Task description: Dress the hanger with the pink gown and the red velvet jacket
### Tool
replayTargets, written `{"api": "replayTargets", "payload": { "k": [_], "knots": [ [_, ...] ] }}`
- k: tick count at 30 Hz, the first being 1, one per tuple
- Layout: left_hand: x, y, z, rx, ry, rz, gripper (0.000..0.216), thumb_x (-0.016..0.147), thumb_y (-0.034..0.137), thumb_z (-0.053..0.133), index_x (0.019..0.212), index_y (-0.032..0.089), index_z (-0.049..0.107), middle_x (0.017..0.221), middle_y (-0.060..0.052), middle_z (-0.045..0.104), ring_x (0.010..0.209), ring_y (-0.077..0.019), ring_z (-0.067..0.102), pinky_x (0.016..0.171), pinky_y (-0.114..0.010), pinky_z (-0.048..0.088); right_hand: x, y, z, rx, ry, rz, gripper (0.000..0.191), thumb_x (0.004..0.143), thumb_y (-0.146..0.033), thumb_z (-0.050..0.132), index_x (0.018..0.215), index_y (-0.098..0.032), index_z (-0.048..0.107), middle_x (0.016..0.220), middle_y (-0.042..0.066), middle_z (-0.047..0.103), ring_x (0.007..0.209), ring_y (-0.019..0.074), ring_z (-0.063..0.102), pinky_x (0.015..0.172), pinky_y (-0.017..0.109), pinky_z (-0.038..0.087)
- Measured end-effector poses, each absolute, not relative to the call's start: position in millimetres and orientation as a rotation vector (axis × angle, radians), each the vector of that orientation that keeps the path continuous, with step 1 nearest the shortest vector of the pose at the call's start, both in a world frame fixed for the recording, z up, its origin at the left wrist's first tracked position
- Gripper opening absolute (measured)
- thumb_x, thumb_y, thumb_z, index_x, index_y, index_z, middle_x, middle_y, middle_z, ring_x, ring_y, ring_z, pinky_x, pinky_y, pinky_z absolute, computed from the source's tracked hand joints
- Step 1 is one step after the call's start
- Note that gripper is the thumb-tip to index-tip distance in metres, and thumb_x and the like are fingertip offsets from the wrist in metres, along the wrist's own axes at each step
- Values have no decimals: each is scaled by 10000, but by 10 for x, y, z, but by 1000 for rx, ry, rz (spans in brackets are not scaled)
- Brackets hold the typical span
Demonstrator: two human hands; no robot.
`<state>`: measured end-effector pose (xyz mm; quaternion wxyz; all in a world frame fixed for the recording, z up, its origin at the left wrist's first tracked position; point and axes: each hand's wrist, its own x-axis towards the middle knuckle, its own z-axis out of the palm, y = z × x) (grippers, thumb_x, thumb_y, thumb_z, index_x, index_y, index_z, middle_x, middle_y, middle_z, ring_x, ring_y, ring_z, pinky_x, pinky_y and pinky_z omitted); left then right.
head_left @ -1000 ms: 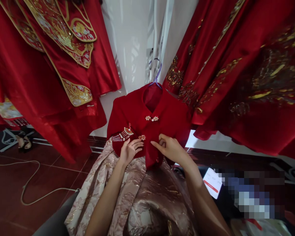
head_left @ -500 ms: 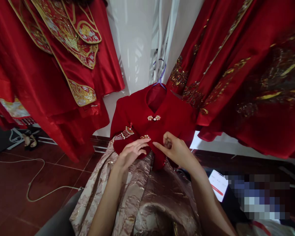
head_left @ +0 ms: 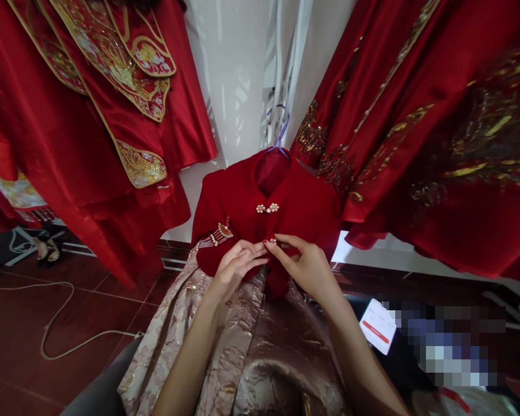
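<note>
A red velvet jacket [head_left: 231, 199] hangs from a purple hanger [head_left: 279, 141], over a shiny pinkish-beige brocade garment [head_left: 281, 341]. Its upper beaded clasp [head_left: 267, 208] is joined across the front opening. Lower down, my right hand [head_left: 305, 263] pinches a small beaded clasp [head_left: 273, 241] between thumb and forefinger. My left hand [head_left: 238, 266] meets it from the other side, fingers bent at the jacket's front edge. Fingers mostly cover this lower clasp, so whether its halves are joined cannot be seen. A fan-shaped beaded brooch [head_left: 222, 233] with tassels sits on the jacket's left side.
Red embroidered garments hang at left [head_left: 112, 86] and right [head_left: 398, 115]. A white metal rack post [head_left: 281, 63] stands behind the jacket. A lit phone [head_left: 378, 326] lies at lower right. A pale cable [head_left: 47, 329] runs over the tiled floor near black shoes [head_left: 49, 252].
My right hand has moved in to the lower clasp, its thumb and forefinger closing on it. My left hand's fingers have bent more at the jacket's edge. The view has shifted slightly.
</note>
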<state>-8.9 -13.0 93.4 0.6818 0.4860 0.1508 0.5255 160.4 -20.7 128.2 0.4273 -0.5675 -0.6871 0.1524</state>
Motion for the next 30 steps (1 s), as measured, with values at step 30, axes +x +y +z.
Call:
{"api": "replayTargets", "payload": {
  "k": [30],
  "knots": [
    [-495,792,711,1731,1356,1683,187,744,287,629,865,178,538,731,-2,617,656,-101,598,647,-223,484,1467,237,1304,-1003,-1731,588,219,713,-378,708,798,-183,655,782,24,702,674,125,642,643,253,535]
  ]
}}
